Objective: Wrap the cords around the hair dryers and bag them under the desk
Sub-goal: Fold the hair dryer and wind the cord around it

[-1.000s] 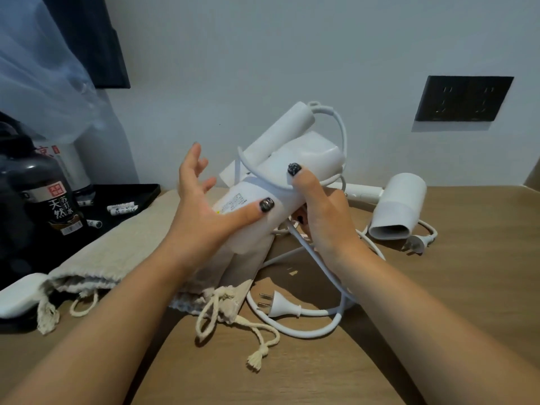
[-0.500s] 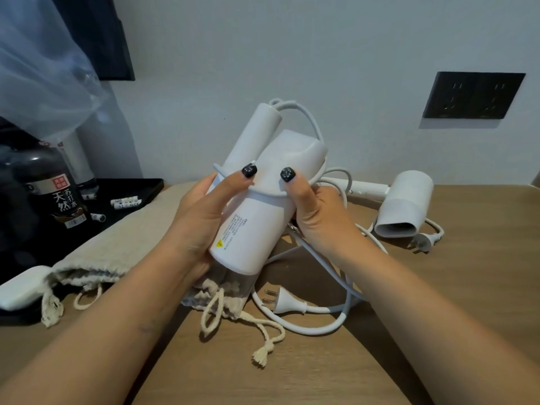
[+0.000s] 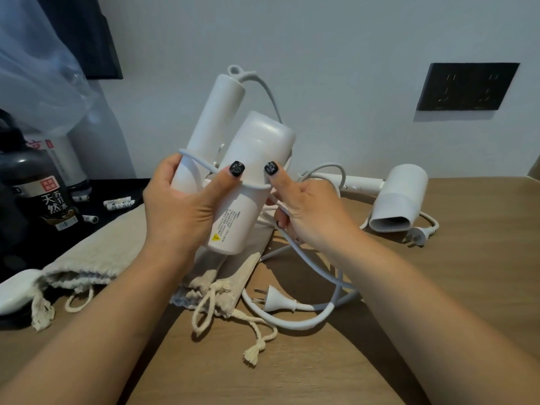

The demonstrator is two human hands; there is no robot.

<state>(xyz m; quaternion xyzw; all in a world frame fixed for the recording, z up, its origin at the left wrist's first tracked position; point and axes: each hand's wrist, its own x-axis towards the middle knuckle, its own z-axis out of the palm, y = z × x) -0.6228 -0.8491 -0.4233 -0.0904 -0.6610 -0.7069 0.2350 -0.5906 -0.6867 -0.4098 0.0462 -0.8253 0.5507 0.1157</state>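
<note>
Nearest the camera, two bare forearms reached in over the wooden desk (image 3: 438, 287). Between them on the desk lay a white plug (image 3: 274, 299), with its cord (image 3: 306, 321) looping round in front of it and rising toward the hands. Just left of the plug lay the drawstring mouth of a beige cloth bag (image 3: 216, 290), and a second cloth bag (image 3: 96, 252) stretched away to the left beside it.

Above these, the left hand (image 3: 181, 209) was curled round the folded handle and body of a white hair dryer (image 3: 248, 176), held off the desk and tilted, its thumb pressing a turn of cord across the barrel. The right hand (image 3: 309, 211) gripped the dryer's other side, its thumb on the same turn of cord and its fingers closed on the cord running down to the desk.

Further back on the right, a second hair dryer (image 3: 400, 200) lay on the desk with its own plug (image 3: 419, 235) just beside its nozzle. At the far left stood a dark bottle (image 3: 43, 188) on a black tray (image 3: 122, 194), and a black socket panel (image 3: 467, 86) sat on the wall behind.
</note>
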